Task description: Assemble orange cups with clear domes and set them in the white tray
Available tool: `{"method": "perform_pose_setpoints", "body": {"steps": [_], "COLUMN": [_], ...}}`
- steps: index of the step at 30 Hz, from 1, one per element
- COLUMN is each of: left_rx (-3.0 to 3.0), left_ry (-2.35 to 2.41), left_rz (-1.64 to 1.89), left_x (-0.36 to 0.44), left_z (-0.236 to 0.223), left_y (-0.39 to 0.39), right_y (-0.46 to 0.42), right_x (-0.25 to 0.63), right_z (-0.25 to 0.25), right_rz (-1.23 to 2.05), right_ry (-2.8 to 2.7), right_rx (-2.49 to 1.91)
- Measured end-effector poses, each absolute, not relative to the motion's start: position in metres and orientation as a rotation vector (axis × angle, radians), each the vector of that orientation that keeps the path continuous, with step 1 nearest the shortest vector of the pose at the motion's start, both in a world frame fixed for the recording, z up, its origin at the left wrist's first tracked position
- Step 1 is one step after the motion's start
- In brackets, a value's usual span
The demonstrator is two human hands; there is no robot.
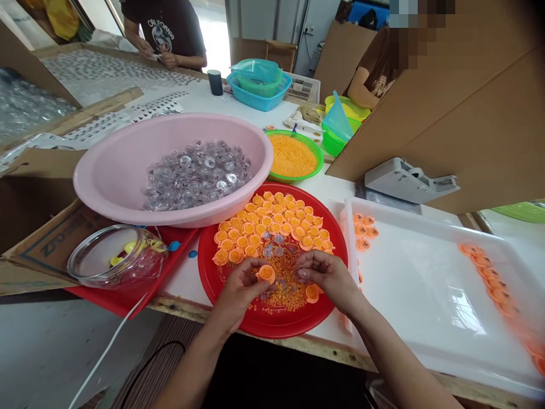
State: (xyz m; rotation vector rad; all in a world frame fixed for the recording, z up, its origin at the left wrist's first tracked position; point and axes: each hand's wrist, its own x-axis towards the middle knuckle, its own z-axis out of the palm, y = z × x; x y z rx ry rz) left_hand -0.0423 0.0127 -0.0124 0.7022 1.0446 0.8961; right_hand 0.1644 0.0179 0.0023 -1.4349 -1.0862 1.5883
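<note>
My left hand (pixel 232 298) pinches a small orange cup (pixel 267 274) with a round open top, just above the round red tray (pixel 289 329). To its right, my right hand (pixel 330 276) has its thumb and fingertips pressed together; whatever they hold is too small to make out. Below both hands, tiny orange beads (pixel 279 301) are scattered over the tray with a few clear domed caps (pixel 279 239). Many more orange cups (pixel 279 217) stand close together along the tray's far side. One cup (pixel 312 293) sits apart, beneath my right hand.
A pink basin (pixel 100 170) of clear caps (pixel 196 176) overlaps the tray's far left. Behind stands a green bowl (pixel 319 165) of orange beads. At right, a white bin (pixel 409 284) holds rows of orange pieces. A glass bowl (pixel 91 267) is at left; two people sit across.
</note>
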Motion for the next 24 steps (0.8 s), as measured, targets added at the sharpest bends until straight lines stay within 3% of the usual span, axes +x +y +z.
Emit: {"method": "perform_pose_setpoints", "body": {"steps": [14,19,24], "left_rx": [0.964,0.806,0.834], "left_ry": [1.073,1.032,1.209], "left_rz": [0.804,0.757,0.844], "left_x": [-0.041,-0.042,-0.053], "left_z": [-0.015,-0.003,0.0], "left_y": [0.006,0.005,0.014], "right_y": [0.002,-0.001,0.005], "right_x": [0.163,0.165,0.173], "right_z": [-0.005,-0.006,-0.013], "right_rz": [1.512,1.549,1.248], "right_ry": [-0.983,-1.029,-1.463], "right_rx": [-1.453,-1.407,-1.669]}}
